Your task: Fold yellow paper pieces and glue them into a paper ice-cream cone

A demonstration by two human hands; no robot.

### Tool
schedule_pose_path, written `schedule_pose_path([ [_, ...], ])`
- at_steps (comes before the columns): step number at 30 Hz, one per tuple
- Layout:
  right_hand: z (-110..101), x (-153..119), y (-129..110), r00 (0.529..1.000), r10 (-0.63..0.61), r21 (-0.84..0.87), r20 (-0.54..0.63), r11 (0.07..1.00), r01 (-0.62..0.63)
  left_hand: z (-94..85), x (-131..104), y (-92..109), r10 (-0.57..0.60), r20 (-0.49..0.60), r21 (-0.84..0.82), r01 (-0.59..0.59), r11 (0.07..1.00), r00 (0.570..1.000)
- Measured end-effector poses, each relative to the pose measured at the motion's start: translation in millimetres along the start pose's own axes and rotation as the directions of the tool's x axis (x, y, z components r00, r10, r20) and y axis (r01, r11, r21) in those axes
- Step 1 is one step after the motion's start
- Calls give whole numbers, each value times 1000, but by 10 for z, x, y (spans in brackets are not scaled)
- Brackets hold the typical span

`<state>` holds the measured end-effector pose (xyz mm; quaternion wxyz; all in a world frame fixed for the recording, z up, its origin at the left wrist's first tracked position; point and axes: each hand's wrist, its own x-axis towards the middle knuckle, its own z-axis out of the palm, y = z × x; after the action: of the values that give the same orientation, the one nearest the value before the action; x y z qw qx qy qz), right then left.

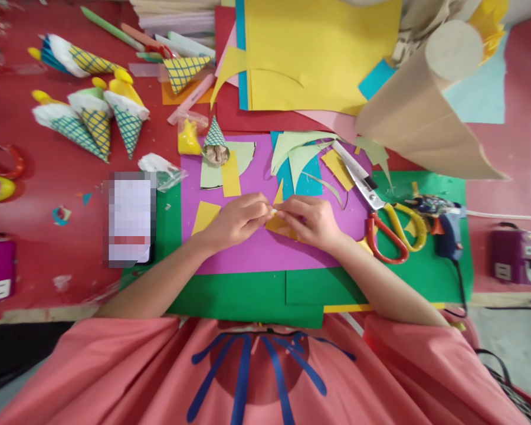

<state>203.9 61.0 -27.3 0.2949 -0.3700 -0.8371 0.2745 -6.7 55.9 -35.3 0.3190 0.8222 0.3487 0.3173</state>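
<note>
My left hand (243, 218) and my right hand (312, 221) meet fingertip to fingertip above a purple sheet (248, 260). Both are closed in a pinch. A tiny whitish bit (273, 211) shows between the fingertips; its kind is too small to make out. Yellow paper (283, 227) lies beneath the right fingers, and another yellow piece (206, 215) is beside the left hand. Just beyond the hands are a small patterned cone (215, 133) with crumpled brown paper in its mouth, a yellow strip (230, 174) and pale green offcuts (298, 156).
Large scissors (374, 203) lie partly open right of my right hand, near a blue glue gun (449, 233) with a cord. A phone (130, 218) sits to the left. Finished-looking cones (86, 121), yellow sheets (323, 53) and a brown paper cone (425, 112) lie farther back.
</note>
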Motion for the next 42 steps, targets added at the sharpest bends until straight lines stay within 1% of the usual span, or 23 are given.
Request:
schedule_pose_path([
  [4, -5, 4, -47, 997, 71, 53, -9, 996, -71, 6, 1, 16, 85, -17, 119, -83, 989, 996],
  [9, 22, 3, -28, 994, 111, 100, -16, 989, -109, -2, 1, 19, 185, -2, 235, -180, 955, 983],
  [12, 33, -8, 22, 997, 75, 78, -6, 994, -75, -2, -8, 6, 242, -1, 344, -227, 911, 970],
  [15, 29, -19, 59, 1000, -17, 6, 19, 1000, 17, 3, -19, -8, 274, -9, 385, -250, 888, 962],
  [18, 15, -16, 58, 997, -76, -15, 24, 997, 76, 10, -29, -13, 251, -13, 358, -230, 905, 968],
  [21, -7, -1, 33, 997, -72, 15, 21, 997, 72, 21, -39, -3, 224, 16, 388, -212, 897, 975],
  [24, -17, 9, 13, 997, -77, 23, 23, 997, 77, 30, -45, 11, 235, 25, 381, -226, 896, 972],
  [28, 10, 2, 32, 996, -90, 46, -28, 995, 91, 22, -39, 16, 268, -33, 390, -235, 890, 963],
  [30, 24, 0, 59, 994, -97, 76, -39, 992, 100, 10, -34, 6, 265, -52, 391, -224, 893, 963],
  [35, 3, 19, 101, 994, -103, 146, 23, 984, 99, -7, -34, -36, 168, -73, 252, -145, 957, 983],
  [37, -15, 26, 95, 996, -81, 176, 24, 981, 75, -4, -39, -52, 140, -89, 215, -118, 969, 986],
  [42, -40, 27, 53, 994, 86, 169, 74, 981, -97, 2, -50, -56, 105, -118, 201, -79, 976, 987],
])
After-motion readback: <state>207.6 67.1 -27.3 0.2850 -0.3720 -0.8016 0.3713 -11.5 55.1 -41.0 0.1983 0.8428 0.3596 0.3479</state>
